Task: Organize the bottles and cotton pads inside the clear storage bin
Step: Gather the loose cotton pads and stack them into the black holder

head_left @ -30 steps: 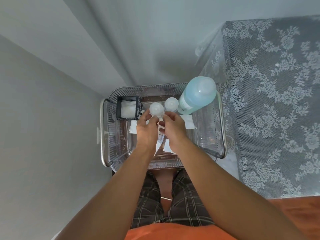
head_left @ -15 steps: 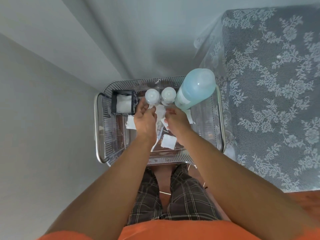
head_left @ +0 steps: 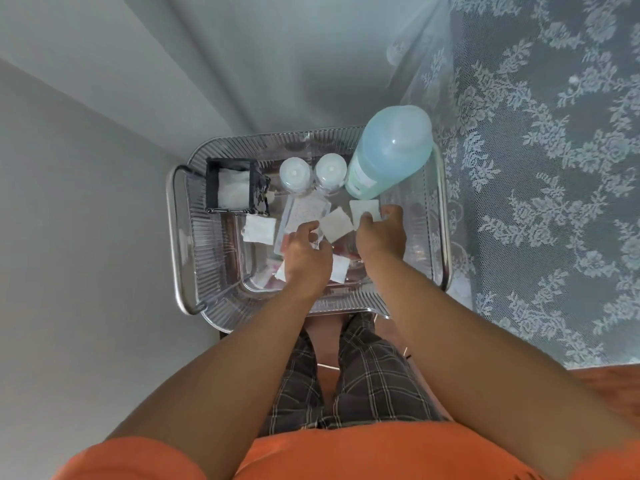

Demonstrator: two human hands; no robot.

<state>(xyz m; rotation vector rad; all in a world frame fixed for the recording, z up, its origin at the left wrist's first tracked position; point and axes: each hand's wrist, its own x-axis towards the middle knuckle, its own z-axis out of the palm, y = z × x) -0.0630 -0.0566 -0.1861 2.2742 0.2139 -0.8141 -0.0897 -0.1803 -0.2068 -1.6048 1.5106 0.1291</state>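
Note:
The clear ribbed storage bin sits in front of my knees. At its back stand a black holder stuffed with cotton pads, two small white-capped bottles and a tall blue bottle. Loose square cotton pads lie on the floor of the bin, one at the left. A flat dotted packet lies in the middle. My left hand pinches the corner of a tilted pad. My right hand grips the lower edge of another pad beside the blue bottle.
Metal handles run along both short sides of the bin. A lace-covered surface rises close on the right, and a plain wall stands on the left. Another pad lies partly under my left wrist.
Both hands left the small bottle at the back, dropped toward the floor of the bin and spread apart. Each now has its fingers on a loose cotton pad.

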